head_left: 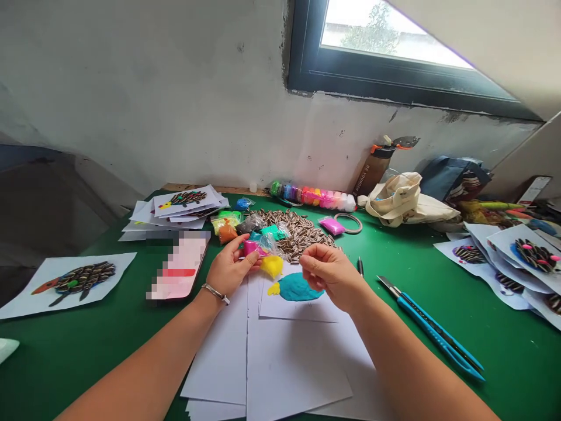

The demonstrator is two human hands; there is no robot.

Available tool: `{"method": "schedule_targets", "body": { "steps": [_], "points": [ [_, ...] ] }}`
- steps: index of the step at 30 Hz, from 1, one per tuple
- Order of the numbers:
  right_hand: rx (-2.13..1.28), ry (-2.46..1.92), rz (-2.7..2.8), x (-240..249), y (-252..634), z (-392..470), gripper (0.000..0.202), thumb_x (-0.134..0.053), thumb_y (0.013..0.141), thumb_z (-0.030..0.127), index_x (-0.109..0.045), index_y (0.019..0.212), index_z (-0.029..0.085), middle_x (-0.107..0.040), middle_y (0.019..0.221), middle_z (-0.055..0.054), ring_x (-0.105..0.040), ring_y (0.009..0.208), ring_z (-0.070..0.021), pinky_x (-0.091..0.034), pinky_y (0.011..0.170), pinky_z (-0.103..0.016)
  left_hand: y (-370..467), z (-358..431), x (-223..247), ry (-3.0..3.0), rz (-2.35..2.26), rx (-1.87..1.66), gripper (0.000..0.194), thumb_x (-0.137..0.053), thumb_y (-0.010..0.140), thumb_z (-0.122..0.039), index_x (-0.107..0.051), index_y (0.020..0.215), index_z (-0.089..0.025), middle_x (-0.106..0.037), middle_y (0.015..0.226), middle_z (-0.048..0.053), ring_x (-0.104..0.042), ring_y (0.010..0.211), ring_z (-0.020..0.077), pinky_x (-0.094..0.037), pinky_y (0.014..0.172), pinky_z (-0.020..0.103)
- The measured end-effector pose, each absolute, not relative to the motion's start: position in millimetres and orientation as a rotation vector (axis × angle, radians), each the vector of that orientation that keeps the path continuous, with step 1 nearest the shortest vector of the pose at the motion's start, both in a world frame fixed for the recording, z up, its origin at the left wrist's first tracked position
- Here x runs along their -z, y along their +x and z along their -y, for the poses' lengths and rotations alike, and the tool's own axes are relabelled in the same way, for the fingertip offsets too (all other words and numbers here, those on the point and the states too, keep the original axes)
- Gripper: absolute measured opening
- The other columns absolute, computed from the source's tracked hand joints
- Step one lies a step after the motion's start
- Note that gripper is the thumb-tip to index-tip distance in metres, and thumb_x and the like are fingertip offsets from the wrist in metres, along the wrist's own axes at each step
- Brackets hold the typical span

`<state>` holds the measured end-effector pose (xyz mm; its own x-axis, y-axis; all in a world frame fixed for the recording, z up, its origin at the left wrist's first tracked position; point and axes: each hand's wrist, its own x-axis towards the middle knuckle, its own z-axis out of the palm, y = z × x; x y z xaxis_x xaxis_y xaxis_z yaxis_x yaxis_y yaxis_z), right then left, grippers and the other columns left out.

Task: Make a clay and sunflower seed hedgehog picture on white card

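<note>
My left hand (232, 264) is closed, thumb and fingers pinching a small plastic bag of magenta modelling clay (255, 248). A yellow clay bag (272, 266) lies just beyond those fingertips. My right hand (333, 275) hovers over the right end of a flat blue clay body (299, 286), its fingers pinched together; whatever they may hold is hidden. A small yellow clay piece (274, 289) joins the body's left end, on a white paper sheet (298, 311). Behind my hands spreads a heap of striped sunflower seeds (302, 231), partly covered by a green clay bag (275, 231).
More white sheets (293, 368) lie in front of me. A blue craft knife (433, 330) with its blade out lies right. A phone (182, 266) and stacked seed pictures (184, 202) are left. Clay tubs (313, 196), a bottle (374, 166) and a cloth bag (397, 199) line the back.
</note>
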<state>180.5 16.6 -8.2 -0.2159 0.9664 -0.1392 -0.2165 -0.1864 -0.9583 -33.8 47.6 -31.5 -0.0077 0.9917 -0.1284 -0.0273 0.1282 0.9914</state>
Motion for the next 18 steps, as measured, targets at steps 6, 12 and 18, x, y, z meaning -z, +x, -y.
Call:
{"method": "schedule_targets", "body": {
  "steps": [6,12,18],
  "points": [
    [-1.63,-1.136,1.108,8.3,177.2,-15.6,0.026,-0.071,0.07,0.036,-0.068,0.085,0.015,-0.069,0.077,-0.006,-0.065,0.062,-0.0145,-0.052,0.056,-0.026,-33.9,-48.9,34.4,1.105,-1.266,-1.148,0.057,-0.071,0.073,-0.019,-0.049,0.126,-0.018,-0.07,0.088,0.006,-0.07,0.074,0.0172,-0.06,0.067,0.026],
    [-1.46,-1.208,1.214,9.4,178.5,-16.1,0.029,-0.069,0.071,0.04,-0.058,0.061,0.015,-0.047,0.043,0.006,-0.04,0.037,-0.0038,-0.027,0.034,-0.015,-35.9,-49.2,37.8,1.118,-1.264,-1.133,0.059,-0.072,0.072,-0.024,-0.048,0.126,-0.02,-0.07,0.091,0.006,-0.07,0.076,0.0181,-0.06,0.068,0.028],
    [-1.501,-1.168,1.22,13.8,169.3,-15.9,0.022,-0.066,0.072,0.033,-0.065,0.087,0.016,-0.066,0.074,-0.003,-0.062,0.059,-0.0125,-0.05,0.056,-0.025,-35.5,-48.0,30.2,1.114,-1.246,-1.187,0.057,-0.071,0.073,-0.02,-0.049,0.126,-0.018,-0.071,0.087,0.006,-0.069,0.072,0.0155,-0.059,0.068,0.025]
  ]
}}
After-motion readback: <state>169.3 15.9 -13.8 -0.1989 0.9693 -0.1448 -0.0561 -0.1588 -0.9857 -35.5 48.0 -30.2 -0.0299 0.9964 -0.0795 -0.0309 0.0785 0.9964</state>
